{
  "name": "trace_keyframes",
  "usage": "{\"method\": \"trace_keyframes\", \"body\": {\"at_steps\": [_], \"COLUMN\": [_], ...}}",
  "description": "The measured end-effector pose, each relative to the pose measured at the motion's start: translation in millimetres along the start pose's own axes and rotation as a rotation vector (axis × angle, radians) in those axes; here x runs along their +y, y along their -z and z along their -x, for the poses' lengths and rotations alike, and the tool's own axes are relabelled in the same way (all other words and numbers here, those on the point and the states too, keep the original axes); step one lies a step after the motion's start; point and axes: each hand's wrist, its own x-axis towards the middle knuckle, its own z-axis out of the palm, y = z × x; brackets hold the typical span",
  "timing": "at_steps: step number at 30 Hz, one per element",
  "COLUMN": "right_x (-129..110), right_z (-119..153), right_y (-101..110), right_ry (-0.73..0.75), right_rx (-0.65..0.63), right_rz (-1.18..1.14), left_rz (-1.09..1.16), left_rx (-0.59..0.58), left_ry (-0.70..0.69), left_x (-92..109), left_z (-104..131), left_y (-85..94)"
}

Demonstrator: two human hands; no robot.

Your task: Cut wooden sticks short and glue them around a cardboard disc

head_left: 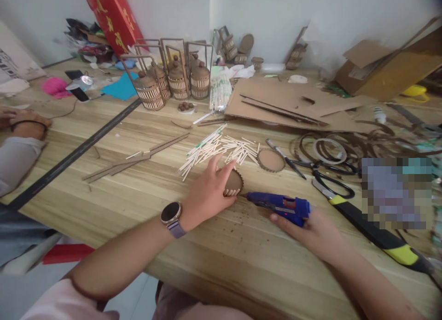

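Brown cardboard, by the look of it, made up the disc (235, 181), which lay on the counter (138, 205) toward its near edge, short pale sticks (234, 192) lining the near part of its toothed rim. I judged it light and fairly stiff, too dry to slip, though the sticks looked easy to knock askew; the bare rim seemed the safest hold. The left hand (206, 198) had it that way: fingers arched over the disc's left part, thumb at the near rim, a fingertip by the far one, steadying it between them. The fingers of the right hand (317, 230) were wrapped round a blue glue gun (281, 206), surely heavier, hard-shelled and best kept by the handle, since its tip might be hot. That tip pointed left at the disc's right rim; whether they touched I couldn't tell. A loose pile (238, 147) lay beyond, farther from the counter's near edge.
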Motion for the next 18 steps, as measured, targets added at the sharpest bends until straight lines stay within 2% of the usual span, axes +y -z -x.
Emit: {"method": "trace_keyframes", "body": {"at_steps": [7,18], "right_x": [8,7], "right_z": [3,1], "right_y": [-7,-11], "right_ry": [0.005,0.011], "right_rx": [0.062,0.085], "right_rz": [0.131,0.114], "left_rz": [-0.006,0.017], "left_rx": [0.006,0.006], "left_ry": [-0.015,-0.021], "left_x": [0,0], "left_z": [0,0], "left_y": [-0.4,0.8]}}
